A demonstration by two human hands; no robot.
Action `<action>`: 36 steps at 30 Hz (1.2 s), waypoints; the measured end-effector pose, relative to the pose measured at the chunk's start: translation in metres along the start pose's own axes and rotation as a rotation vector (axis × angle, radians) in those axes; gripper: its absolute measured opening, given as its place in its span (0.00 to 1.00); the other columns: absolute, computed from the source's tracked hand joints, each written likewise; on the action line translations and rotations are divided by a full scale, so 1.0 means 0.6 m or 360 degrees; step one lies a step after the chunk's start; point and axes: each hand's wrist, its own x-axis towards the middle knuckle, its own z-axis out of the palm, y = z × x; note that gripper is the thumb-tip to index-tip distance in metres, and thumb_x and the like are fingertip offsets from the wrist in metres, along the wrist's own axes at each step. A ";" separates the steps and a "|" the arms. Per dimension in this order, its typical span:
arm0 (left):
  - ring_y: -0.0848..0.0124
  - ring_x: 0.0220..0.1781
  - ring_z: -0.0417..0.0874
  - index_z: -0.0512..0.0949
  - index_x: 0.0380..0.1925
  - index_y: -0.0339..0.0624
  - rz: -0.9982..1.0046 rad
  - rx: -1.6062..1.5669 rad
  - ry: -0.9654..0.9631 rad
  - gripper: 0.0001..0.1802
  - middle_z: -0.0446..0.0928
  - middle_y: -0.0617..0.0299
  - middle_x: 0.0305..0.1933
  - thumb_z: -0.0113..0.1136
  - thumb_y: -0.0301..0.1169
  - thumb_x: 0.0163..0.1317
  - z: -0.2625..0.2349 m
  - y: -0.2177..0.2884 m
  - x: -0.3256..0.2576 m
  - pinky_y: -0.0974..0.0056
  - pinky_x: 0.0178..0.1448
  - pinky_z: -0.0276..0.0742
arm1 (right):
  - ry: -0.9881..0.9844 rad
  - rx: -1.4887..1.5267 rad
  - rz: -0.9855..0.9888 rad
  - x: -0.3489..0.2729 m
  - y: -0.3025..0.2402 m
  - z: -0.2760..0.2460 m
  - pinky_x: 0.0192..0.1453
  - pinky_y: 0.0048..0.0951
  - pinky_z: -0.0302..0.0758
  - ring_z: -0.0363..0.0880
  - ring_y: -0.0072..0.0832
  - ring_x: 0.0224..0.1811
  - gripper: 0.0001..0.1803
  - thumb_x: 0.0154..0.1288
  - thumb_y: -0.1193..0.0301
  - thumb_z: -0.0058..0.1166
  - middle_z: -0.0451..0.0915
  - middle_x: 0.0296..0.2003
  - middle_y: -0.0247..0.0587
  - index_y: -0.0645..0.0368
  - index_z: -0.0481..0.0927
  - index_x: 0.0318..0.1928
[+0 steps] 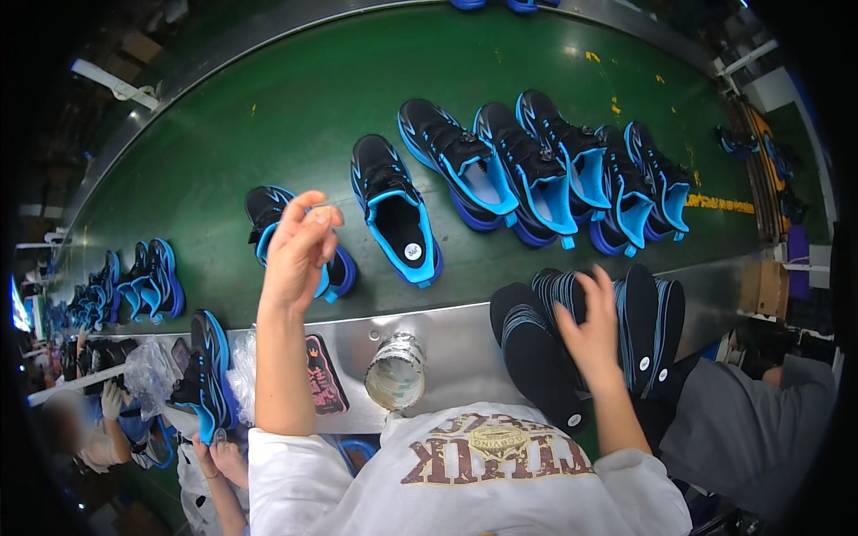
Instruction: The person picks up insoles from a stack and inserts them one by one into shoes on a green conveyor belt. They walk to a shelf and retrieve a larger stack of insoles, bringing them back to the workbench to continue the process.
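**Hands over insoles and shoes at a green belt**

Along the near steel edge of the green conveyor belt (268, 116), right hand (592, 332) spread wide, fingers splayed and pressed on a fanned stack of dark insoles (545, 357). Insoles directly beneath the palm and to both sides of it, touching; blue-striped edges showing at the stack's right end, small white round stickers near the heels.

Up and to the left, left hand (298, 250) raised above the belt's edge, fingertips pinched narrowly together; whether anything small sits between them, impossible to tell. Just behind and partly hidden by that hand, a black-and-blue shoe (268, 214). Just to its right, apart from the hand, a second shoe (395, 214) lying with its opening upward, white sticker on the insole inside.

Farther right on the belt, well apart from both hands, a tight row of five more shoes (545, 170). Between the two forearms on the steel ledge, a roll of clear tape (395, 373); beside the left forearm, a black patterned sole piece (323, 375).
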 end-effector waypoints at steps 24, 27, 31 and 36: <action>0.50 0.34 0.77 0.72 0.32 0.30 0.0293 0.1740 -0.0073 0.25 0.73 0.44 0.24 0.51 0.47 0.57 0.168 -0.134 0.226 0.54 0.38 0.71 | -0.0574 -0.0319 0.0642 -0.230 0.174 -0.119 0.53 0.43 0.66 0.63 0.59 0.53 0.46 0.41 0.67 0.64 0.58 0.56 0.66 0.53 0.53 0.62; 0.70 0.15 0.67 0.70 0.21 0.36 -0.0294 0.0944 -0.0170 0.22 0.65 0.62 0.13 0.54 0.47 0.56 0.149 -0.150 0.213 0.65 0.19 0.59 | -0.0590 -0.0274 0.0538 -0.232 0.172 -0.148 0.56 0.41 0.65 0.64 0.56 0.55 0.44 0.43 0.65 0.65 0.61 0.54 0.68 0.55 0.57 0.62; 0.81 0.10 0.55 0.68 0.18 0.44 -0.0566 0.0504 -0.0153 0.20 0.61 0.71 0.12 0.55 0.47 0.57 0.167 -0.169 0.178 0.73 0.14 0.45 | -0.0328 -0.0109 0.0345 -0.137 0.129 -0.228 0.56 0.35 0.65 0.70 0.46 0.52 0.26 0.47 0.72 0.61 0.72 0.47 0.60 0.64 0.72 0.50; 0.78 0.17 0.65 0.69 0.19 0.35 0.0183 0.1130 0.0038 0.24 0.65 0.66 0.13 0.54 0.48 0.57 0.180 -0.180 0.156 0.70 0.22 0.61 | -0.0872 0.0474 0.0119 0.076 -0.014 -0.205 0.32 0.22 0.69 0.74 0.25 0.28 0.06 0.54 0.73 0.55 0.76 0.25 0.39 0.65 0.79 0.29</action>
